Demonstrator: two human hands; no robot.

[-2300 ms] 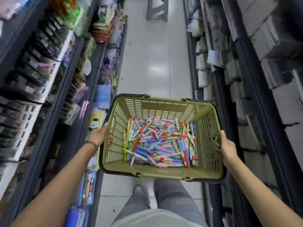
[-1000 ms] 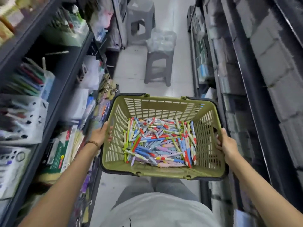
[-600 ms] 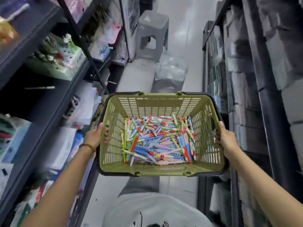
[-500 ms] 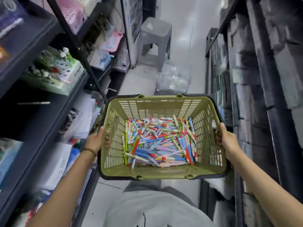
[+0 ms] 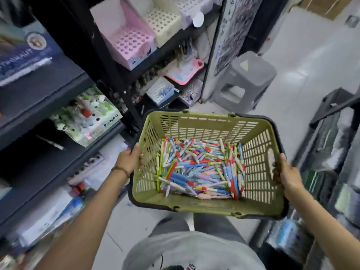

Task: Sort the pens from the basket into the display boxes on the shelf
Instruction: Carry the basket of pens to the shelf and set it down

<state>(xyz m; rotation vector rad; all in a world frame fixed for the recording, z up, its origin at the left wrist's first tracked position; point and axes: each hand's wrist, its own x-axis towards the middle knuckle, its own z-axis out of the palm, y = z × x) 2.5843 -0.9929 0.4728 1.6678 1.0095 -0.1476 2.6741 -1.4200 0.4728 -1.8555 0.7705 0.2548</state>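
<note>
Pens (image 5: 200,168) in blue, red, pink and green, too many to count, lie heaped in the olive basket (image 5: 194,124) at frame centre. I see my left hand (image 5: 128,160) and right hand (image 5: 286,173) each curled closed over a side rim. Upper left, two empty display boxes on the black shelf (image 5: 171,46): one pink (image 5: 128,41), one cream (image 5: 163,24). One grey stool (image 5: 247,78) stands on the white tiled floor (image 5: 303,61).

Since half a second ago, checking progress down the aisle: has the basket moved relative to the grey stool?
Yes. The basket has closed in on the grey stool, both hands gripping its sides.
</note>
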